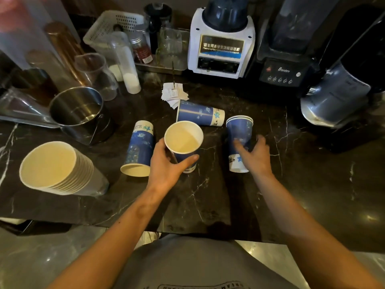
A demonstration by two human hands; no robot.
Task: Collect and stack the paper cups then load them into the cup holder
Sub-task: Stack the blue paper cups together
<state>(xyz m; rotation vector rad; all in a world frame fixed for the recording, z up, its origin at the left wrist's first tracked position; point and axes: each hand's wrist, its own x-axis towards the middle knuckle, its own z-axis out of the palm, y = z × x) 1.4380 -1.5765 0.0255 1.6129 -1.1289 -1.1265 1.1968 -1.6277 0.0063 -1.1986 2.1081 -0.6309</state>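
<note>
My left hand [166,163] grips a blue paper cup [183,140] held upright over the dark marble counter, its cream inside facing me. My right hand [253,155] is wrapped around a short stack of blue cups [239,132] lying on the counter with the rims pointing away from me. One more blue cup [139,149] lies on its side left of my left hand, mouth toward me. Another blue cup [200,113] lies sideways behind the held cup. At the left, a clear cup holder [95,180] lies on its side, filled with a stack of several cups [54,165].
A steel bucket [77,111] stands behind the cup holder. Paper slips [174,94] lie behind the cups. Two blenders [220,44] [287,49] and a dark machine [337,94] line the back and right. Clear tubes, jars and a white basket [108,28] crowd the back left.
</note>
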